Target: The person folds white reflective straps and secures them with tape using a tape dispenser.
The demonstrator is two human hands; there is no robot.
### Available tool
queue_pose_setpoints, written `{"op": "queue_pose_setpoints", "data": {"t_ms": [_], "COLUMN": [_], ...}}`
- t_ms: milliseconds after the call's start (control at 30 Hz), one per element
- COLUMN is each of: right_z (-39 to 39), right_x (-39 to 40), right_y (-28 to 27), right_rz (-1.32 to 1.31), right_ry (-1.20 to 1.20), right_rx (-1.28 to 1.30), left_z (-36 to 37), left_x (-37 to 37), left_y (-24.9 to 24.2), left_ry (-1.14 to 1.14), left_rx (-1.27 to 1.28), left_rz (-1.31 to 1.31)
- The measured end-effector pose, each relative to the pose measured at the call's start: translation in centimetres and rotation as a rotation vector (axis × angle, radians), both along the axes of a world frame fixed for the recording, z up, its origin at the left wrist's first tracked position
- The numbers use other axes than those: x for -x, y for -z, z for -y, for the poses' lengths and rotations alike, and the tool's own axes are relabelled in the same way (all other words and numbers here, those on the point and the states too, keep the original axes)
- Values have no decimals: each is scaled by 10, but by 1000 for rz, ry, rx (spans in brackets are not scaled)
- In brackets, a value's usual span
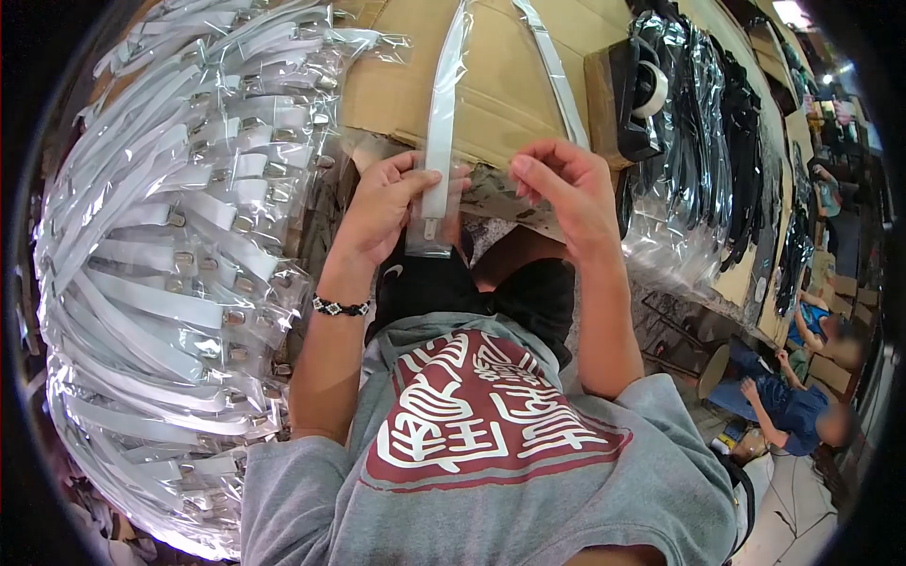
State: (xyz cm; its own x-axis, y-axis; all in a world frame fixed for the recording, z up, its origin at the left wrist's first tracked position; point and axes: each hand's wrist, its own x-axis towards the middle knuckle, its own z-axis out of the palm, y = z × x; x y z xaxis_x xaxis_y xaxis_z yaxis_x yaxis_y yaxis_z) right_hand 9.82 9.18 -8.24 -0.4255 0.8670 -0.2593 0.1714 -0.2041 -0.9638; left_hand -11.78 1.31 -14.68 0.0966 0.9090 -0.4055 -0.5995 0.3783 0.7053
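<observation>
Pinching white strap [440, 141], left hand [387, 203]

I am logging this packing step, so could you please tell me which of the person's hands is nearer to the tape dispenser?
The right hand is nearer: the tape dispenser sits just above and beside it. The left hand, holding the white strap, lies farther off across the cardboard.

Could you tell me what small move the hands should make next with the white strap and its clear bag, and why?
Probably draw the clear bag further up the white strap. The left hand pinches strap and bag at the clip end, only that end sits inside, and the right hand hovers free beside it.
</observation>
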Motion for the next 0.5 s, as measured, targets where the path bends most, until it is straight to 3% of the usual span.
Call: {"op": "queue_pose_setpoints", "data": {"t_ms": [500], "right_z": [-43], "right_x": [51], "right_y": [23], "right_rz": [117], "right_ry": [-288], "right_rx": [-40], "left_z": [8], "left_x": [-5], "left_y": [9], "left_ry": [-41], "left_rx": [19], "left_rz": [3]}}
